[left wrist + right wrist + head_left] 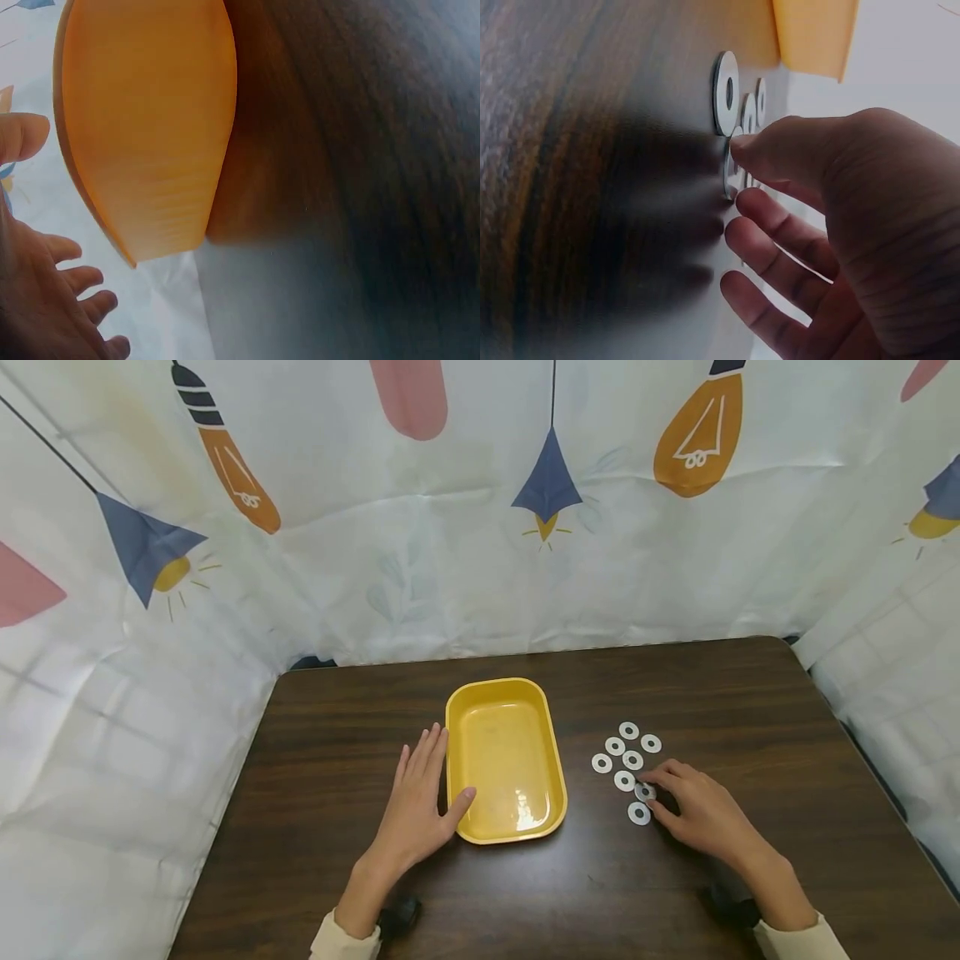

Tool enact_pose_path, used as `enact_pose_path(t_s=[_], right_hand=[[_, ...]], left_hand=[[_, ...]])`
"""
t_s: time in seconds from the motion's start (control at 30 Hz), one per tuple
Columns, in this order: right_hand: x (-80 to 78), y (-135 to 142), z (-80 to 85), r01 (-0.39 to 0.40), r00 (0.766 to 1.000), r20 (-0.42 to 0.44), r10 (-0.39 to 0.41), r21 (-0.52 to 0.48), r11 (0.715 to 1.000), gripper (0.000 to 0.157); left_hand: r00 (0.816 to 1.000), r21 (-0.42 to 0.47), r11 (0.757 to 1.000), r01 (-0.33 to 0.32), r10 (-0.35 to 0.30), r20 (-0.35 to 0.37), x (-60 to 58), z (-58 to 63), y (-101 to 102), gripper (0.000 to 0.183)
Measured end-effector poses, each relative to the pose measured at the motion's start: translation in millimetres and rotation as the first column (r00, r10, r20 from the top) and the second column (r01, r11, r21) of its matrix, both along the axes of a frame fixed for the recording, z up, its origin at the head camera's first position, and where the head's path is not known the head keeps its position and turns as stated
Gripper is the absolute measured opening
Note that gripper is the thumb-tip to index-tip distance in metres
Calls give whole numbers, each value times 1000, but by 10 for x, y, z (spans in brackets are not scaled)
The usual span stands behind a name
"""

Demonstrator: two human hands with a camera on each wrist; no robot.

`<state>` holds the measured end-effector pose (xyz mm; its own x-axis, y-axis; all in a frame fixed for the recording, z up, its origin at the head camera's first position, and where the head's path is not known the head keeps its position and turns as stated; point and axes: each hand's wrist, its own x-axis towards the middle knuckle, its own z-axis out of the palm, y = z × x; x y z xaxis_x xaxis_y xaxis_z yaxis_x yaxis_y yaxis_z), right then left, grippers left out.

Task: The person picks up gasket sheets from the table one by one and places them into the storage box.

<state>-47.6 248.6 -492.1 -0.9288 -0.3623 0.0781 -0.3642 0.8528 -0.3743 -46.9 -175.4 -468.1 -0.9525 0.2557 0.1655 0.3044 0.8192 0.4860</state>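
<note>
A yellow rectangular tray lies on the table. My left hand is beside its left side, fingers straight, with the thumb over the near left part of the rim. In the left wrist view the tray's outer wall is close to the spread fingers. To the tray's right, several flat metal washers lie in a loose group. My right hand pinches one washer at its edges between thumb and forefinger, at table level. In the right wrist view another washer lies flat just beside the thumb.
The dark wood-grain table carries the tray and washers. Behind it and at both sides hangs a white curtain printed with lamps and bulbs. Dark straps show at both wrists, below pale sleeves.
</note>
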Motion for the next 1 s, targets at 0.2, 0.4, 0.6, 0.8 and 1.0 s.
enact_pose_path(t_s=[0.2, 0.4, 0.6, 0.8, 1.0], right_hand=[[-5, -35, -8, 7, 1000, 3, -7, 5, 1000, 31], [-19, -68, 8, 19, 1000, 22, -19, 4, 1000, 30], [-23, -87, 46, 44, 997, 66, -46, 23, 999, 27], [-27, -99, 82, 58, 996, 71, -62, 52, 997, 24], [-9, -113, 82, 63, 997, 39, -67, 92, 994, 24]], left_hand=[[1000, -16, 1000, 1, -1, 25, 34, -31, 59, 96], [999, -2, 1000, 0, 0, 52, 93, -64, 147, 99], [999, -17, 1000, 0, 1, 46, 119, -119, 183, 99], [999, -39, 999, -6, 8, 33, 132, -183, 190, 100], [1000, -53, 998, -17, 17, 6, 136, -209, 196, 102]])
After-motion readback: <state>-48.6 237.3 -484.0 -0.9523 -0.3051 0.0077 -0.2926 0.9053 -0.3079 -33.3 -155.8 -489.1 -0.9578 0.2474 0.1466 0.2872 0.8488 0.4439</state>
